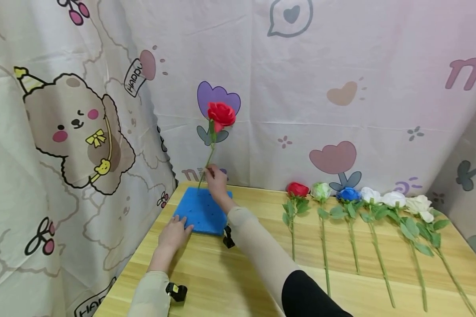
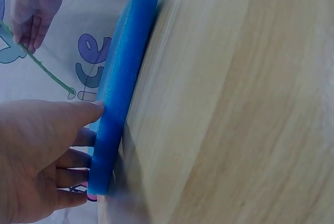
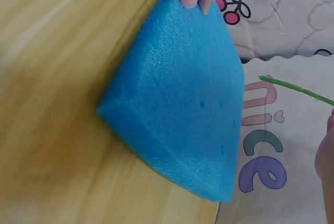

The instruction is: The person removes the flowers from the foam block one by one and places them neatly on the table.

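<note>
A blue foam block [image 1: 202,213] with several small holes in its top lies near the table's back left. My left hand [image 1: 173,235] rests on its front left corner, thumb at the near edge and fingers extended over the top. My right hand [image 1: 217,180] pinches the green stem of a red artificial rose [image 1: 221,115] above the block's far part. The bloom points up, and the stem tilts slightly. In the right wrist view the stem's lower end [image 3: 267,79] hangs free, apart from the foam block [image 3: 182,88].
To the right, a row of artificial roses lies on the wooden table [image 1: 254,273]: a red rose [image 1: 297,189], a pale green one [image 1: 321,192], a blue one [image 1: 348,194] and several white ones [image 1: 394,199]. A printed curtain [image 1: 262,88] hangs behind and at the left.
</note>
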